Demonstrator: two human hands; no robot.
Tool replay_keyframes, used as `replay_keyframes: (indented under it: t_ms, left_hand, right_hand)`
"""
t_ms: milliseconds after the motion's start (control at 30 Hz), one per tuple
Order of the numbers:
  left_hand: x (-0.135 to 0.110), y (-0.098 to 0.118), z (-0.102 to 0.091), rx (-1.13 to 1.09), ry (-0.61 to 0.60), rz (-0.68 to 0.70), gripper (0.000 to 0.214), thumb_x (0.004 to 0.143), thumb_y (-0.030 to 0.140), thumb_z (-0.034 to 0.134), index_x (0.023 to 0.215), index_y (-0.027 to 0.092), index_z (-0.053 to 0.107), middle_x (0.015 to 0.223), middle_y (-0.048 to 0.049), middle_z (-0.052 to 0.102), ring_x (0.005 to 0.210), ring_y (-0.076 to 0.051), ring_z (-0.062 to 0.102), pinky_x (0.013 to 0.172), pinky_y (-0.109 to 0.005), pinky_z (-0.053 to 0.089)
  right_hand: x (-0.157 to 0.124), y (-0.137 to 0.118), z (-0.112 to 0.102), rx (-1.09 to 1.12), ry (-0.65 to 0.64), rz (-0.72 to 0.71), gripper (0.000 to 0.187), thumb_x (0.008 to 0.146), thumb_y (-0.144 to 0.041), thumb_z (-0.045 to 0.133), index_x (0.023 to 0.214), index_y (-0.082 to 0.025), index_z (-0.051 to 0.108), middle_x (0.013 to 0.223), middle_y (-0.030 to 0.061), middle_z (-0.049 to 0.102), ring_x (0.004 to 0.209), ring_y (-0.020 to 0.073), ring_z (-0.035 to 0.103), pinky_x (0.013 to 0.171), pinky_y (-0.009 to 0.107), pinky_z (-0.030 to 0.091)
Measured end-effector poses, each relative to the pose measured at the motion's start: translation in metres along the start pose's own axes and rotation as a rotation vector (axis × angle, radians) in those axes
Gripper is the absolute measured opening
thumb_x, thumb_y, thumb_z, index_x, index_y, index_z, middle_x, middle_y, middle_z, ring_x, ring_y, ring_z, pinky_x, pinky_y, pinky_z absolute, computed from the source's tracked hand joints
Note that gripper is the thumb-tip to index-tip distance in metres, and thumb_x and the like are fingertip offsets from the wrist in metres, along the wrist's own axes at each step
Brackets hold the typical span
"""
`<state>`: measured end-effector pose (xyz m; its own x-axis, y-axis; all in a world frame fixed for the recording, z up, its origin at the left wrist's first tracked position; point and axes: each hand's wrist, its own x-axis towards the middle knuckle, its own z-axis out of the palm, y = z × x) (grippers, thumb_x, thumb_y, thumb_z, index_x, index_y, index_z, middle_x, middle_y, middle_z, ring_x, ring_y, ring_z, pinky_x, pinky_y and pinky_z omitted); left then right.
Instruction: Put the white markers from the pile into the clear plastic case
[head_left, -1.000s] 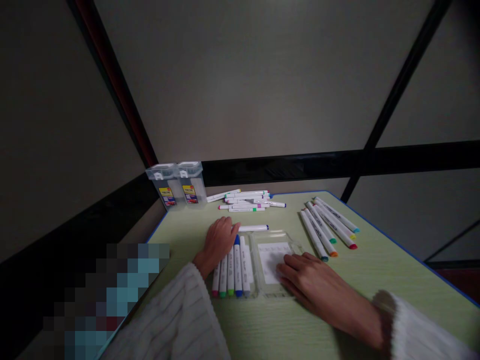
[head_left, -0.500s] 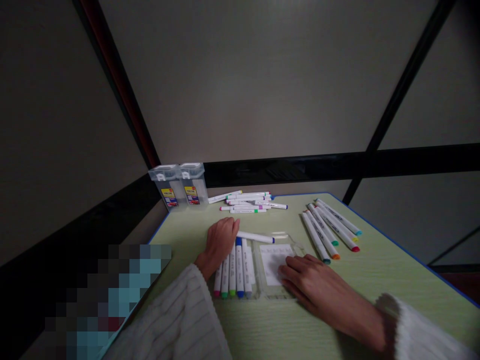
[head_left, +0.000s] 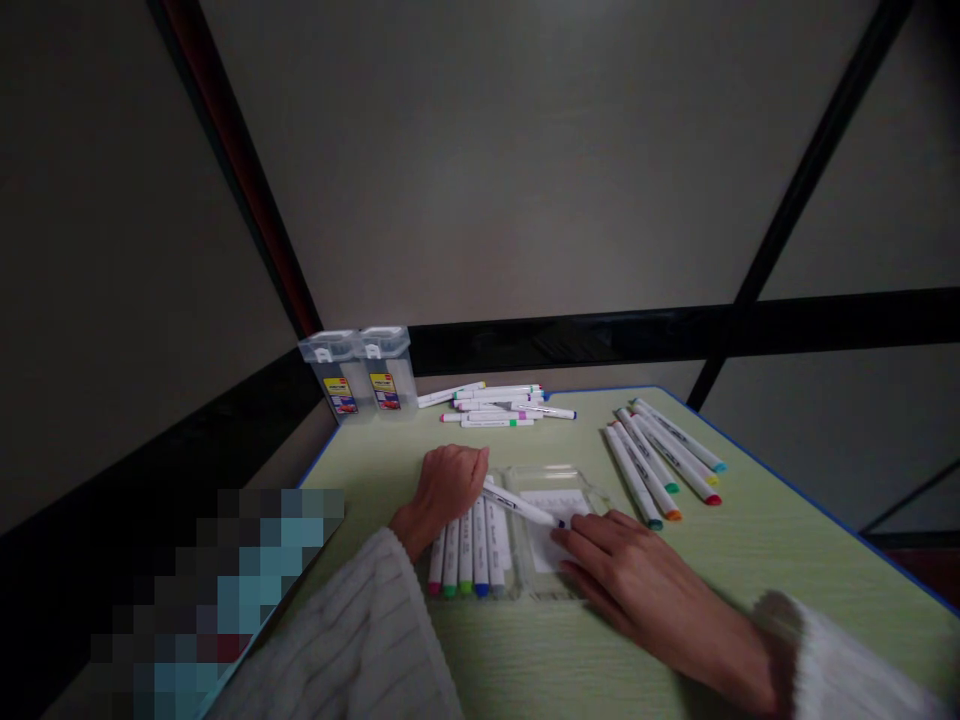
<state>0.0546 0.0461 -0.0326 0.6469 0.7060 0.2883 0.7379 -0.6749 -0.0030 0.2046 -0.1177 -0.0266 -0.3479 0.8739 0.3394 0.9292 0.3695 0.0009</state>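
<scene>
My left hand (head_left: 448, 487) is closed around one end of a white marker (head_left: 525, 503). Its dark blue end points right and slightly down, close to the fingertips of my right hand (head_left: 622, 560). That right hand lies over the right half of an opened clear plastic case (head_left: 525, 580), fingers stretched out and partly covering a white paper card (head_left: 541, 540). Whether it touches the marker's tip I cannot tell. In the case's left half, several white markers (head_left: 465, 555) with pink, green, blue and grey ends lie side by side, their upper ends partly hidden by my left hand.
Several loose markers (head_left: 499, 405) lie piled at the table's back. To the right, another group of markers (head_left: 660, 460) is fanned out. Two clear lidded boxes (head_left: 360, 375) stand at the back left corner. A wall panel (head_left: 555, 200) rises behind the table (head_left: 540, 660).
The marker in my left hand has swung its blue end downward and toward my right hand. My left hand has shifted slightly right. My right hand has barely moved.
</scene>
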Motion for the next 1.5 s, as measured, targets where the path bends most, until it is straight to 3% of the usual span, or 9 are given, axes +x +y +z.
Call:
replay_keyframes:
  t_ms: [167,400,700,800,967,1067,1267,1500]
  left_hand:
    - [-0.002,0.006,-0.006,-0.025,0.003,0.061,0.05,0.087,0.03,0.021,0.065,0.014,0.064,0.064,-0.0089,0.065,0.064,-0.018,0.058,0.06,-0.028,0.035]
    - [-0.002,0.01,-0.009,-0.143,0.052,0.092,0.049,0.086,0.03,0.024,0.058,0.015,0.061,0.055,-0.0053,0.059,0.057,-0.014,0.053,0.058,-0.026,0.031]
    - [0.003,0.013,-0.012,-0.539,-0.038,0.039,0.047,0.082,0.035,0.031,0.04,0.016,0.038,0.04,0.0046,0.026,0.043,-0.008,0.029,0.047,-0.023,0.022]
    - [0.004,0.014,-0.014,-0.706,-0.145,0.046,0.046,0.081,0.038,0.032,0.042,0.016,0.036,0.039,0.0053,0.026,0.042,-0.007,0.029,0.045,-0.022,0.021]
    - [-0.003,0.025,-0.026,-1.009,-0.548,0.13,0.051,0.081,0.048,0.029,0.053,0.012,0.052,0.038,0.0069,0.026,0.038,-0.006,0.027,0.041,-0.021,0.02]
    - [-0.008,0.034,-0.036,-1.214,-0.733,0.191,0.05,0.08,0.051,0.031,0.062,0.011,0.054,0.04,0.0083,0.026,0.037,-0.004,0.023,0.04,-0.019,0.02]
    - [-0.014,0.048,-0.042,-1.466,-0.833,0.258,0.038,0.081,0.047,0.036,0.072,0.012,0.049,0.041,0.0099,0.027,0.032,-0.002,0.023,0.034,-0.018,0.016]
    - [-0.021,0.062,-0.038,-1.6,-0.938,0.243,0.033,0.078,0.047,0.043,0.081,0.015,0.044,0.049,0.0062,0.046,0.035,-0.005,0.044,0.037,-0.017,0.034]
  right_hand:
    - [-0.001,0.001,-0.002,0.028,0.12,0.009,0.017,0.086,-0.024,0.037,0.075,-0.018,0.047,0.068,0.0027,0.055,0.06,0.0151,0.051,0.057,0.028,0.037]
    - [-0.001,-0.001,-0.002,0.051,0.134,0.022,0.02,0.088,-0.027,0.032,0.083,-0.018,0.048,0.069,0.004,0.058,0.059,0.0159,0.054,0.056,0.029,0.04]
    - [-0.002,0.002,-0.003,0.069,0.23,0.113,0.022,0.088,-0.024,0.03,0.078,-0.018,0.048,0.065,0.0043,0.058,0.056,0.0147,0.053,0.053,0.027,0.04]
    - [-0.005,0.003,-0.003,0.15,0.277,0.171,0.019,0.088,-0.027,0.033,0.087,-0.018,0.05,0.071,0.0053,0.06,0.061,0.0163,0.056,0.057,0.029,0.042]
    - [-0.006,0.003,-0.007,0.475,0.425,0.34,0.017,0.087,-0.032,0.038,0.089,-0.021,0.051,0.076,0.0043,0.061,0.064,0.0148,0.056,0.055,0.025,0.044]
    - [-0.003,0.005,-0.01,0.666,0.542,0.438,0.015,0.082,-0.034,0.046,0.082,-0.02,0.051,0.068,0.002,0.056,0.056,0.0128,0.053,0.044,0.022,0.04]
    - [0.003,0.01,-0.01,1.078,0.635,0.533,0.018,0.075,-0.036,0.057,0.08,-0.021,0.049,0.048,-0.0065,0.043,0.04,0.0078,0.039,0.035,0.017,0.03]
    - [0.005,0.01,-0.001,1.348,0.581,0.571,0.027,0.071,-0.041,0.06,0.084,-0.019,0.05,0.05,-0.0061,0.046,0.04,0.0071,0.04,0.036,0.017,0.031]
